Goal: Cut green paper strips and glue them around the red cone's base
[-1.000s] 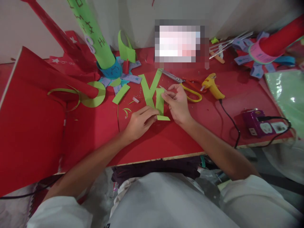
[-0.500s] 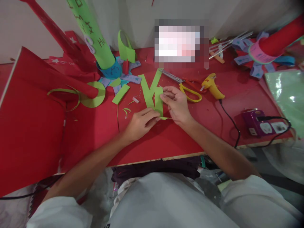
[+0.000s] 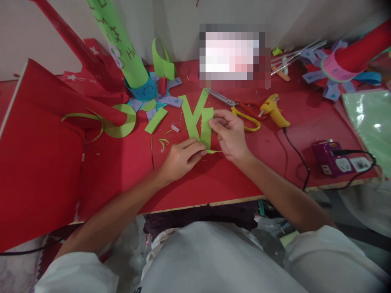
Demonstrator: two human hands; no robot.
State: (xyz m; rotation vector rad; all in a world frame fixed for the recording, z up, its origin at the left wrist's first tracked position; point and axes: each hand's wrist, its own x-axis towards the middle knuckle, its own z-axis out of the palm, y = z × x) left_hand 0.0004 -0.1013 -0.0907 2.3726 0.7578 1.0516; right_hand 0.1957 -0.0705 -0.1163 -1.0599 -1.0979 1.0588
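A green foam or paper strip (image 3: 207, 128) stands raised between my hands. My right hand (image 3: 230, 134) pinches its right edge near the top, thumb toward me. My left hand (image 3: 185, 158) presses near its lower end, fingers together; the fingertips partly cover the strip's bottom. A thin green sliver (image 3: 213, 151) lies by the left fingertips. Just behind the strip is a green Y-shaped piece (image 3: 191, 118), flat on the table. Scissors with yellow and red handles (image 3: 249, 123) lie beyond my right hand.
A yellow glue gun (image 3: 274, 112) and a purple power box (image 3: 330, 158) with a cable are on the right. Decorated green (image 3: 122, 53) and red (image 3: 366, 49) tubes stand at the back. A large red sheet (image 3: 39, 162) rises at left. Green scraps (image 3: 156, 121) lie left of my hands.
The top of the green strip has tilted slightly to the right, along with my right hand's fingers. My left hand stays almost in place.
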